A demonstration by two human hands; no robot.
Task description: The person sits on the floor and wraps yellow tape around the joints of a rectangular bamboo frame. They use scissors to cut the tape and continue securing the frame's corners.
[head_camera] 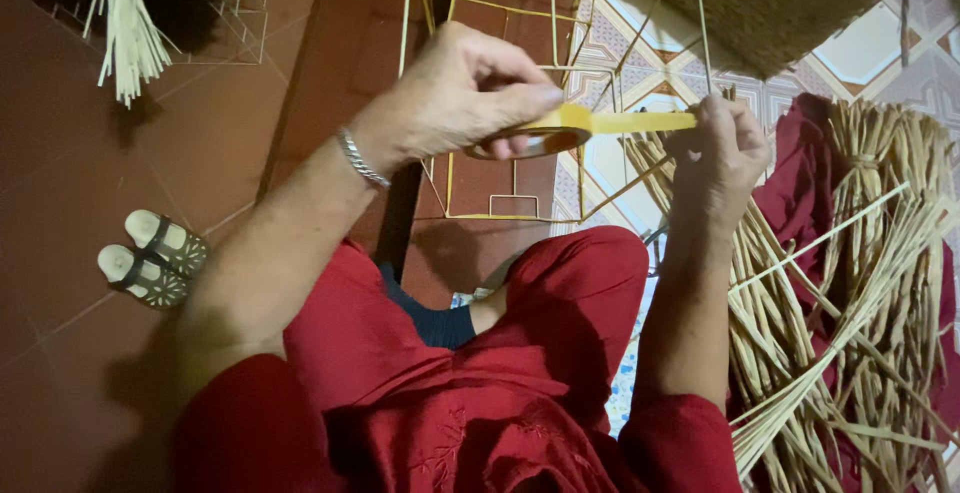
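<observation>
The left hand (455,88) holds a roll of yellow tape (530,138) from above, thumb pressed along the roll's near face and the fingers curled over and, it seems, partly through the core, so the roll sits edge-on to the camera and reads as a flat ellipse. From its right side a pulled-out strip of tape (640,122) runs almost level to the right hand (720,158), which pinches the free end between thumb and fingertips at the top of the fist. The strip's long axis therefore lies left to right between the two hands, taut and straight, with the roll at the left end and the loose end at the right.

Both hands hover above the person's lap, over a yellow wire frame (510,83) that stands on the floor just beyond the knees (its thin rods cross behind the roll and the strip). Whether the strip touches any rod of the frame is hard to tell from this angle; it appears to pass just in front of one upright.

To the right, beside the right forearm, lies a bundle of pale reeds (850,283) on red cloth. A pair of sandals (150,258) sits on the red tile floor (150,163) well to the left.
</observation>
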